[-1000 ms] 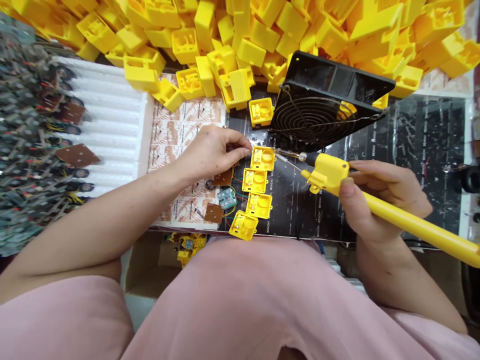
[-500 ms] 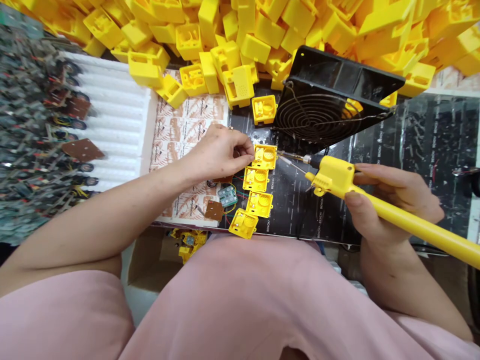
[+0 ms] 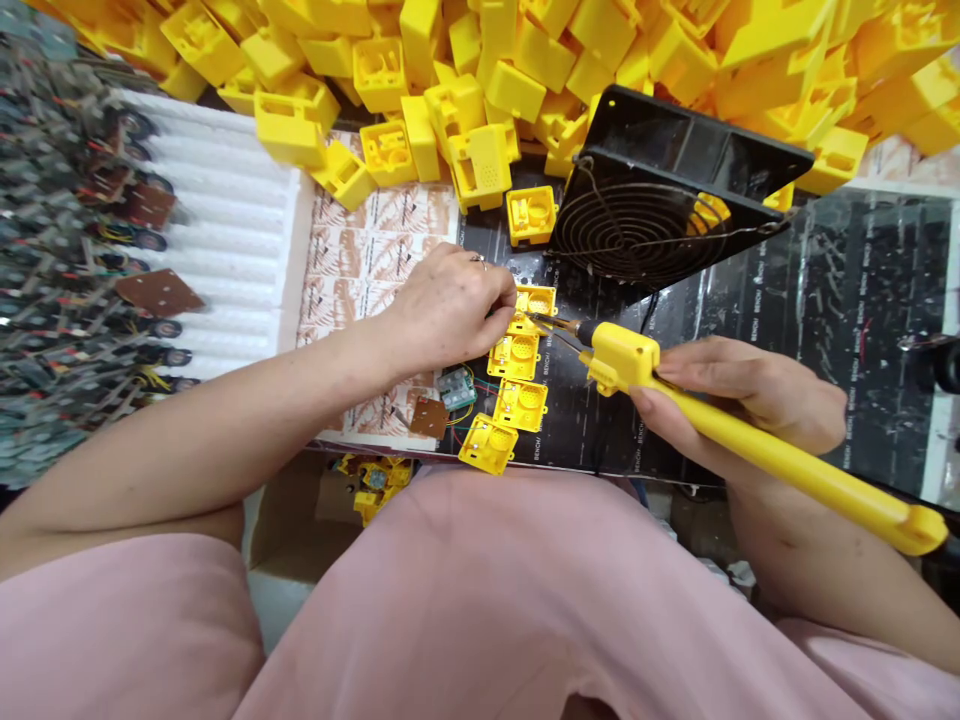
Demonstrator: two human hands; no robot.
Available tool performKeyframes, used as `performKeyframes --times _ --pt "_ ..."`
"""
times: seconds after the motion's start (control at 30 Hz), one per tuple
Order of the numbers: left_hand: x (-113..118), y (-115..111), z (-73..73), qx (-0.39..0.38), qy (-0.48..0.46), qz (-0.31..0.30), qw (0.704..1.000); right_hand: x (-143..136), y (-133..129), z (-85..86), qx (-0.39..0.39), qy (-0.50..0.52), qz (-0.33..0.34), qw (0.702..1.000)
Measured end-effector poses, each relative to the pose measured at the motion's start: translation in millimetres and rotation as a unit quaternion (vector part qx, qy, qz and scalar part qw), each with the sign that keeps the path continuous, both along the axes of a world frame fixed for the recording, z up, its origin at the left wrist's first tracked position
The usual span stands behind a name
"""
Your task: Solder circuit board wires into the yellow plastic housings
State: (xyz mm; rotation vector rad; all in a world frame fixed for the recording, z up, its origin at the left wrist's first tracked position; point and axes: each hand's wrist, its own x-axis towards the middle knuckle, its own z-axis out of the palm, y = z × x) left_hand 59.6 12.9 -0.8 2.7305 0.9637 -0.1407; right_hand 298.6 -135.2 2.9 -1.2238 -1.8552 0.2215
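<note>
My right hand [image 3: 750, 395] grips a yellow soldering iron [image 3: 622, 355] with a solder feed tube. Its tip points left, reaching over the uppermost yellow plastic housing [image 3: 541, 300] in a short column. At that housing's left side, the fingers of my left hand [image 3: 457, 305] are pinched together; whatever they hold is hidden. Directly below stand more open housings: one [image 3: 514, 356] just under the tip, another [image 3: 520, 404], and a tilted one [image 3: 488, 444] at the bench edge. Thin wires link them to a small green circuit board [image 3: 457, 389] and a brown board [image 3: 430, 416].
A black fan [image 3: 637, 220] with a wire guard stands behind the housings. Many yellow housings [image 3: 480, 165] are heaped along the back. On the left, a white foam tray [image 3: 225, 230] borders piled circuit boards [image 3: 67, 270]. A cardboard box [image 3: 292, 530] sits below the bench edge.
My right hand has moved the soldering iron left, bringing its tip from the uppermost housing's right edge to over it. My left hand has shifted slightly right, still pinched.
</note>
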Motion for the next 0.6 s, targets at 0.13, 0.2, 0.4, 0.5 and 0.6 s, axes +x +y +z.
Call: performKeyframes --times 0.13,0.2,0.4,0.5,0.6 --pt "-0.2 1.7 2.5 -0.005 0.009 -0.009 1.000 -1.6 2.9 2.9 0.023 -0.003 0.022 0.999" --pt "0.6 2.4 4.3 -0.005 0.018 -0.012 1.000 -2.7 6.4 2.5 0.030 -0.010 0.034 0.999" --pt "4.3 6.1 6.4 -0.011 0.041 -0.032 0.999 -3.2 18.0 5.5 0.081 -0.038 0.065 0.994" --pt "5.6 7.4 6.0 -0.015 0.047 -0.035 0.998 -0.8 17.5 8.1 0.049 -0.039 0.054 0.997" --pt "6.0 7.6 5.4 -0.021 0.038 -0.027 0.999 0.7 12.7 4.5 0.013 -0.034 0.036 0.999"
